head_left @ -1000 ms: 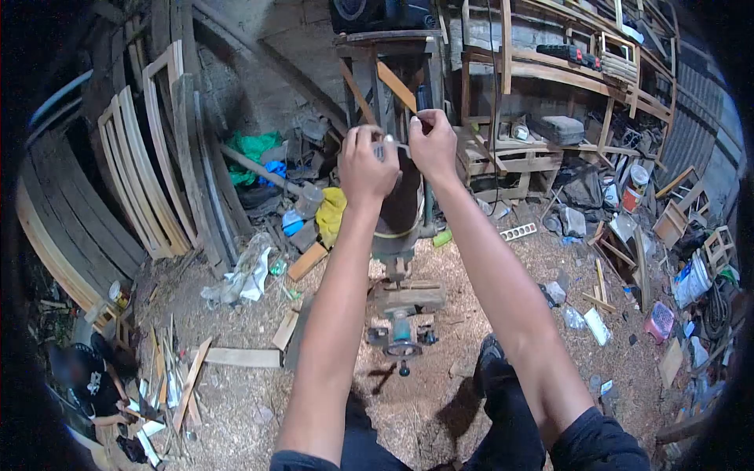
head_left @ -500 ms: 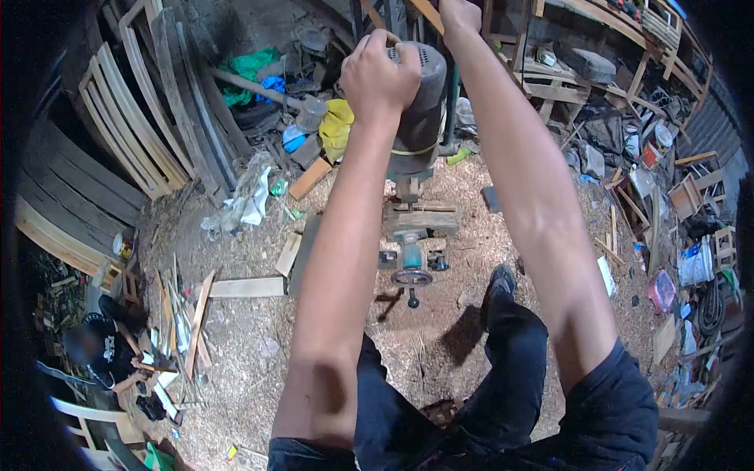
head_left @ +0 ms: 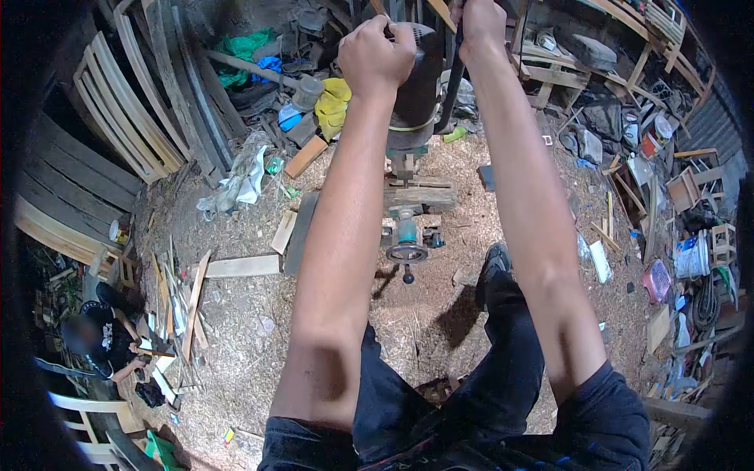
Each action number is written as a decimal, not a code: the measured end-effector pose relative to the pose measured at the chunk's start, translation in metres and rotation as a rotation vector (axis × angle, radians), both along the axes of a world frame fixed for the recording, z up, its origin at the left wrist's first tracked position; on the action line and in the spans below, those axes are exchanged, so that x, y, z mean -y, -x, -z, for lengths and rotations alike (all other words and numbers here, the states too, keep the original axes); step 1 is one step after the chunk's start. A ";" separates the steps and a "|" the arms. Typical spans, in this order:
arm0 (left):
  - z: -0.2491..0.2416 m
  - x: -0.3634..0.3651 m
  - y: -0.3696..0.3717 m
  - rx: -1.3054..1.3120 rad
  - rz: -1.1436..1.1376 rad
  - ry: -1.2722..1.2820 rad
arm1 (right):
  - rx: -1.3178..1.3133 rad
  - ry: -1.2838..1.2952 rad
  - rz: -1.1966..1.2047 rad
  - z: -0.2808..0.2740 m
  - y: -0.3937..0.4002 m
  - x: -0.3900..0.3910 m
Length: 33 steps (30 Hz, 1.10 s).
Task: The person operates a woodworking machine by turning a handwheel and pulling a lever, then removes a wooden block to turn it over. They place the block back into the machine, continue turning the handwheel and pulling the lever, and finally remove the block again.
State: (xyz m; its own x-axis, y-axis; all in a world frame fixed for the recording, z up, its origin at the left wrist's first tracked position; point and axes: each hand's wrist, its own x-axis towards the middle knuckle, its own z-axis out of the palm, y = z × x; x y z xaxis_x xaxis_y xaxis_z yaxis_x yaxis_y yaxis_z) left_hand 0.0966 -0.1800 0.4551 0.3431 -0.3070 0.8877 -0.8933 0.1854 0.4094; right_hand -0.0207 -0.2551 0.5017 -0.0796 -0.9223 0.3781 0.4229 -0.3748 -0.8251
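Note:
My left hand (head_left: pixel 375 53) is raised at the top centre, its fingers curled at the top left side of a dark cylindrical machine housing (head_left: pixel 414 98). What those fingers hold, if anything, is hidden. To its right, my right hand (head_left: pixel 481 23) is closed around a dark bar (head_left: pixel 453 82) that slants down beside the housing. Below the housing, a worn wooden block (head_left: pixel 420 196) rests on the machine, under its spindle. A green machine body with a round handwheel (head_left: pixel 407 252) stands beneath the block.
At the lower left a person (head_left: pixel 102 337) sits holding a piece of wood. Boards (head_left: pixel 239 267) lie on the shavings-covered floor. Curved wooden frames (head_left: pixel 126 110) lean at the upper left. A pink basket (head_left: pixel 657 281) and a wooden bench (head_left: pixel 554 74) are on the right.
Both arms and the machine appear slightly higher in view. My right hand has come lower relative to the housing, and more of the dark bar shows below it.

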 end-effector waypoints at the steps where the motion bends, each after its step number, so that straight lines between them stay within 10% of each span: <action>1: 0.001 0.000 0.000 0.001 0.004 0.001 | 0.047 0.062 -0.057 0.006 0.002 -0.004; 19: 0.024 0.003 -0.004 -0.035 0.051 0.001 | 0.039 0.347 -0.073 0.140 0.065 -0.156; 27: 0.043 0.001 -0.003 -0.024 0.024 0.015 | -0.114 0.458 -0.063 0.279 0.096 -0.225; 33: 0.027 -0.005 0.004 -0.082 0.054 -0.033 | 0.043 0.487 -0.080 0.213 0.077 -0.187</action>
State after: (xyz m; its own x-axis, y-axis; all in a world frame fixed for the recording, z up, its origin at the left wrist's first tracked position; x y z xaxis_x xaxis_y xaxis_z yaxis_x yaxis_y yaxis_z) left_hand 0.0923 -0.1752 0.4283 0.3961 -0.3557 0.8465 -0.8460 0.2171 0.4871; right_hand -0.0981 -0.0683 0.2888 -0.0407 -0.6429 0.7649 0.4962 -0.6774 -0.5430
